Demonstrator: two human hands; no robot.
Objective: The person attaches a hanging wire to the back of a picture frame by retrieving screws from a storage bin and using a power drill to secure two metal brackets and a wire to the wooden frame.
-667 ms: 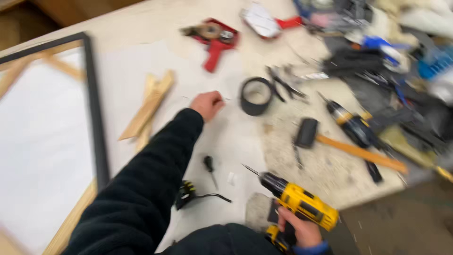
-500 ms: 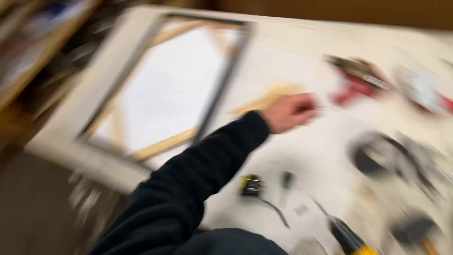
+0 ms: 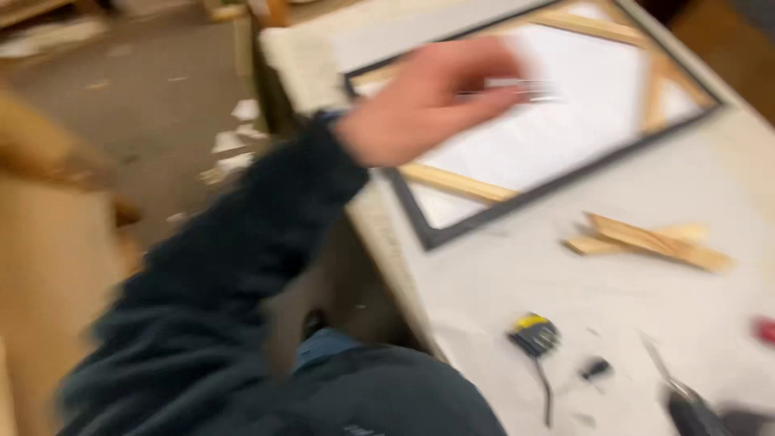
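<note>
Above black frame (image 3: 557,182), blurred left hand (image 3: 420,101).

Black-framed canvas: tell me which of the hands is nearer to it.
Left. The left hand is over the near corner of the black-framed canvas, holding something thin and blurred. The right hand is out of view, so its distance can't be judged.

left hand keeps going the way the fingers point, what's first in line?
Likely the white panel inside the black frame: the left hand points right above it, seemingly pinching a thin pale stick. Motion blur hides height.
</note>
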